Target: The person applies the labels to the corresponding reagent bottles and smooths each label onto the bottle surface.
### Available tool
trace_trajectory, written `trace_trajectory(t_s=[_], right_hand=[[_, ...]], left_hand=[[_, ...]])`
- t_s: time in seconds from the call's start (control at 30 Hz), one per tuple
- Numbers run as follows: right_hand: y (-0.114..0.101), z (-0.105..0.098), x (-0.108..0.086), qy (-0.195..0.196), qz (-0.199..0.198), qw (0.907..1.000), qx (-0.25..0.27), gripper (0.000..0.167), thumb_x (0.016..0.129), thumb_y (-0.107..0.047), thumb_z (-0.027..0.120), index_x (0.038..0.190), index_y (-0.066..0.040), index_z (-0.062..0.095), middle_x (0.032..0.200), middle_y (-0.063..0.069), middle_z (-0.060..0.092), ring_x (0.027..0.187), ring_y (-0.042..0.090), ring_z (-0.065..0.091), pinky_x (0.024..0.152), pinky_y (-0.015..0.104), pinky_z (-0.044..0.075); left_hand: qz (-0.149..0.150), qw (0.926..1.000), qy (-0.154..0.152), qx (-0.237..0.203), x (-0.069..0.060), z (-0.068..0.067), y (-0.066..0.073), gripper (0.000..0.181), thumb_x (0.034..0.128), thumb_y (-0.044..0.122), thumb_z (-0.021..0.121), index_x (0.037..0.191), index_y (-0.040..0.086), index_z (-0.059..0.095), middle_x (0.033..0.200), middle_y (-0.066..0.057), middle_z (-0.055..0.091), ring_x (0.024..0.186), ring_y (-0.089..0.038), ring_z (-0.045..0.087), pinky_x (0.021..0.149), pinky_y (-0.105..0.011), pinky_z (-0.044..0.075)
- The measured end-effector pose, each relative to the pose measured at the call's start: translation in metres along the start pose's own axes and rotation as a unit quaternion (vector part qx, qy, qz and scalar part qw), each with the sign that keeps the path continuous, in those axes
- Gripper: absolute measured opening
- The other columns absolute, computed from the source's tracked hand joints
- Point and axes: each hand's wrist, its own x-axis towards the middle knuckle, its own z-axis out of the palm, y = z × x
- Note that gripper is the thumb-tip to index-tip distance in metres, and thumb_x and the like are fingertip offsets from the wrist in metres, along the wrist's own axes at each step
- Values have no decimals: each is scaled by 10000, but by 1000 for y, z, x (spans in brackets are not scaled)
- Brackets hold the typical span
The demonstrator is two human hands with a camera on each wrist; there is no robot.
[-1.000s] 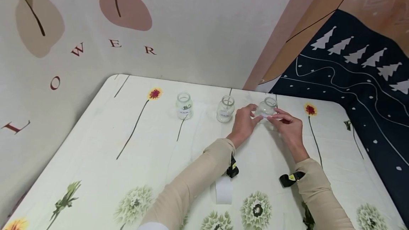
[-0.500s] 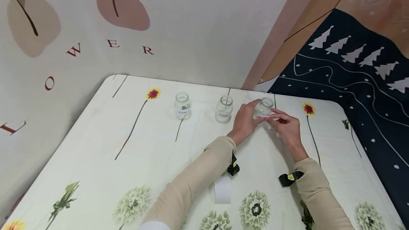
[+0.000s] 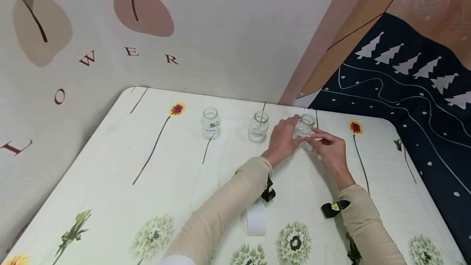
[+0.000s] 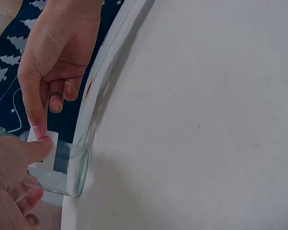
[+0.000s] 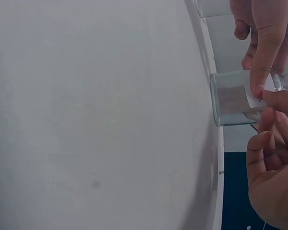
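Observation:
A clear glass jar [image 3: 305,122] with a rounded shoulder stands upright near the table's back edge, right of two similar jars. My left hand [image 3: 282,136] grips it from the left, fingers curled behind and thumb in front. A small white label [image 5: 254,96] lies across the jar's side, its print mostly hidden by the thumbs. My right hand [image 3: 330,148] comes from the right and pinches the label's edge against the glass. Both thumb tips meet on the label [image 4: 47,155] in the left wrist view, and the right hand's other fingers curl loosely.
Two open glass jars, one in the middle [image 3: 258,127] and one farther left [image 3: 211,123], carry printed white labels. A white strip or roll [image 3: 256,220] lies below the left forearm on the flower-print tablecloth [image 3: 176,203]. A patterned wall backdrop [image 3: 228,44] rises behind.
The jar has turned from tilted to more upright and shifted slightly left. My left fingers have moved farther round it, and both thumbs have come together on the label.

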Motion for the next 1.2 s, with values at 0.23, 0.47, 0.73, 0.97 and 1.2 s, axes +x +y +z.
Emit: trace_trajectory(t_s=[0.23, 0.47, 0.73, 0.97, 1.2], right_hand=[[-2, 1, -3, 24, 13, 9998, 171, 321, 890, -162, 838, 1077, 86, 760, 1183, -38, 750, 609, 29, 602, 530, 179, 429], [-3, -2, -1, -217, 183, 9954, 919, 391, 876, -66, 833, 1218, 39, 674, 936, -147, 768, 692, 7, 709, 565, 170, 481], [1, -4, -1, -395, -234, 9989, -6, 520, 902, -183, 831, 1359, -13, 651, 1142, 3, 756, 753, -39, 640, 597, 159, 464], [-1, -4, 0, -238, -260, 9979, -545, 472, 922, -202, 811, 1344, -32, 685, 1190, 220, 693, 719, -14, 592, 572, 160, 462], [1, -5, 2, -230, -255, 9980, -527, 454, 934, -202, 799, 1336, -25, 688, 1114, 187, 707, 679, 5, 590, 552, 171, 463]], left_hand=[[-74, 9998, -38, 187, 0, 0, 2, 713, 950, 352, 770, 1556, 129, 469, 1515, -16, 558, 1231, -199, 583, 1012, -333, 472], [-35, 9993, 31, 379, 1, -3, 2, 705, 943, 369, 776, 1544, 140, 489, 1496, -2, 576, 1225, -188, 588, 992, -325, 472], [84, 9994, 102, 311, 1, 0, -2, 662, 941, 345, 778, 1519, 136, 531, 1462, -11, 609, 1194, -192, 602, 980, -324, 481], [183, 9993, -49, 336, -1, -3, -3, 651, 969, 327, 743, 1547, 152, 499, 1513, 18, 566, 1207, -184, 593, 987, -308, 470], [325, 9977, -357, 469, -2, -7, -3, 647, 1021, 282, 675, 1591, 126, 412, 1589, 22, 475, 1289, -200, 553, 1032, -325, 446]])
